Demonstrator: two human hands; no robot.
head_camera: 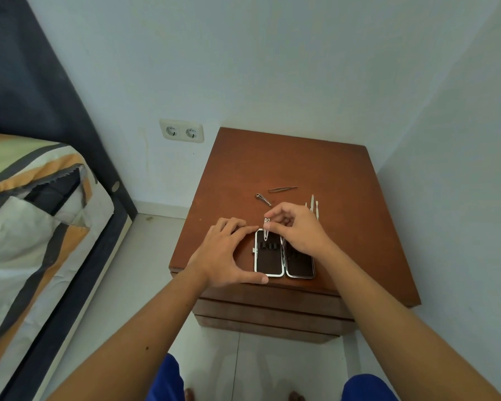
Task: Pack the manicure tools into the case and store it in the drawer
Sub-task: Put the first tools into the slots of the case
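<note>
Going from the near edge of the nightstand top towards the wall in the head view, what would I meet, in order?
Open case → nail clipper held in the right hand over the case's far end → second clipper lying loose → tweezers, farthest back.

Both bare forearms reach in from six o'clock, converging toward centre. Left hand (224, 253) lies palm down, fingers spread and pointing to one o'clock, thumb stretched out toward three, framing an arc. Right hand (297, 230) sits just beside it at two o'clock, wrist bent, fingers curled inward, thumb and forefinger pinched tight on a clipper (266, 228). The two hands' fingertips nearly meet, not quite touching.
</note>
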